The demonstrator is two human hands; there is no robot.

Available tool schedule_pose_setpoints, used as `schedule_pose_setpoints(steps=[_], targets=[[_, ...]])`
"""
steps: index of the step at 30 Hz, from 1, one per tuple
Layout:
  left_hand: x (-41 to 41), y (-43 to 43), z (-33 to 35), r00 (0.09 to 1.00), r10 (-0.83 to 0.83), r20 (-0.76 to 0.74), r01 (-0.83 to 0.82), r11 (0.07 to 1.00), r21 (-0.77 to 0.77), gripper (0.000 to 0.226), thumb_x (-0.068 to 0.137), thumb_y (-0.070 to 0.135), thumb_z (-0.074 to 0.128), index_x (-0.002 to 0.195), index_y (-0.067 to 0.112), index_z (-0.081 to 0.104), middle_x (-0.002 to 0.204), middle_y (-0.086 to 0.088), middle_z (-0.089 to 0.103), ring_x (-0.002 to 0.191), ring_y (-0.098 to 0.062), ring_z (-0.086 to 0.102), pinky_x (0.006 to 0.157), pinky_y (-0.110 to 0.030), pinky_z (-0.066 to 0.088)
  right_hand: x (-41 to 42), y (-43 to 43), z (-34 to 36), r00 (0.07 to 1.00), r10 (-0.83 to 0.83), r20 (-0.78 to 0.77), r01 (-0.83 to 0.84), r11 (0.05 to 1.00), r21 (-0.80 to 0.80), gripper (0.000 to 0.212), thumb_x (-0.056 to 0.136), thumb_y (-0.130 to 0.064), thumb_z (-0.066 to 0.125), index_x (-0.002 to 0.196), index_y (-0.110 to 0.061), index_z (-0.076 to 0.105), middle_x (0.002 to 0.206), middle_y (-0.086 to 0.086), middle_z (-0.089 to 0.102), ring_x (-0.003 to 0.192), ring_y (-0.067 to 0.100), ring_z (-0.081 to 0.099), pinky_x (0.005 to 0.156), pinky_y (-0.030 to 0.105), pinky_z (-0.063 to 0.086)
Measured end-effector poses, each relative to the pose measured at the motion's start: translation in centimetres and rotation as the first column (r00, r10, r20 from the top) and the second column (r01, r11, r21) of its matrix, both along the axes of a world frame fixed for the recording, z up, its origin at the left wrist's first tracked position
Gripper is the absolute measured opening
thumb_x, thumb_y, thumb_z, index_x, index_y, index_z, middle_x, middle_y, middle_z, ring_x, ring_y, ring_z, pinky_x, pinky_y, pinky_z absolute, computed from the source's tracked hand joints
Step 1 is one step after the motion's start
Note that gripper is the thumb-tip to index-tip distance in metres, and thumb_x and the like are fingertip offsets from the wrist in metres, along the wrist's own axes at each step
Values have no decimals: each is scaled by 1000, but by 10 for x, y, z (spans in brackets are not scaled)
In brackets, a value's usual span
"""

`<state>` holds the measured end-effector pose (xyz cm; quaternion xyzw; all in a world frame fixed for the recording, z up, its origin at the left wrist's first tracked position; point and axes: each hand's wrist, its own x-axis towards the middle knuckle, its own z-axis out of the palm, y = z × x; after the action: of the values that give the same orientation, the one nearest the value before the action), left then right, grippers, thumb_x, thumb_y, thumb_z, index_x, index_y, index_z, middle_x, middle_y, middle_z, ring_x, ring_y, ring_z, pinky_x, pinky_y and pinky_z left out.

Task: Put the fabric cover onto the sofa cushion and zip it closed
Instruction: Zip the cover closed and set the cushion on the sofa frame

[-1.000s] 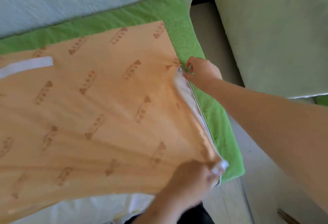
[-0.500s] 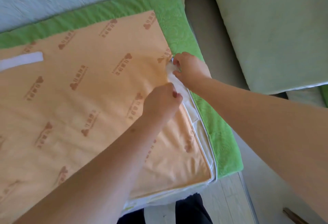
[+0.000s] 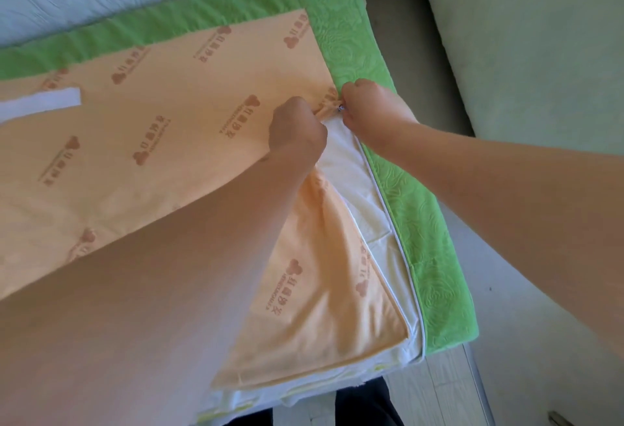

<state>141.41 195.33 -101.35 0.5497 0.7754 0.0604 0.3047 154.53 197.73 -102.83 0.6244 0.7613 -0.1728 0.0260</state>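
Left hand (image 3: 297,128): seen knuckles-up at frame centre, fingers curled, the fabric cover (image 3: 169,104) pinched at its edge.
Right hand (image 3: 371,106): placed just right of it, fingers curled, the zipper pull (image 3: 341,108) pinched.
Left forearm (image 3: 152,290): bare, extended from the lower left.
Right forearm (image 3: 506,189): bare, extended from the right edge.

Soft, even daylight is filling the view, and I am not able to tell which side it is coming from. Nothing is throwing a hard shadow; only a weak shade is lying under my left hand (image 3: 297,131) on the orange cover (image 3: 169,121). A glint is showing on the zipper pull (image 3: 341,108) at my right hand (image 3: 368,104). My left forearm (image 3: 169,290), close to the lens, is looking soft. The wide lens is bending the green quilted border (image 3: 405,206), and colours are looking slightly washed.
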Motion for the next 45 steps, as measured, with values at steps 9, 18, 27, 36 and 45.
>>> schedule_pose_setpoints(steps=[9,18,27,36,45], targets=[[8,-21,-13,949,-268,-164,298,935,192,36,97,32,47,123,7,41,97,-16,64,87,-39,63,64,-38,35,3,12,15,938,277,208,-274,961,-39,27,96,-20,40,121,-18,51,78,7,53,74,31,55,58,33,34],[19,-48,-5,954,-164,-250,222,948,226,22,99,30,49,104,17,66,101,-5,61,92,-28,62,67,-33,34,15,33,34,817,546,186,-519,836,-176,24,97,-26,44,109,-13,61,81,5,46,79,30,52,58,31,34],[51,-81,-8,965,-187,-184,221,958,183,22,92,5,53,106,15,67,105,-5,54,82,-28,64,64,-29,32,29,12,50,523,807,276,-736,590,-331,23,95,-26,41,97,-13,61,69,-2,42,70,23,46,51,27,27],[78,-116,0,996,44,73,-63,954,292,12,82,0,61,87,7,70,86,-9,56,69,-30,56,62,-37,42,30,-22,44,434,855,283,-742,517,-426,24,96,-26,42,96,-14,62,69,-5,46,71,22,52,56,29,36],[62,-170,-8,978,167,127,-190,962,197,11,79,-3,64,82,7,67,85,-8,62,77,-29,58,67,-27,33,35,-41,54,490,784,380,-681,617,-394,25,96,-28,37,91,-14,58,67,-2,42,58,17,43,49,26,30]])
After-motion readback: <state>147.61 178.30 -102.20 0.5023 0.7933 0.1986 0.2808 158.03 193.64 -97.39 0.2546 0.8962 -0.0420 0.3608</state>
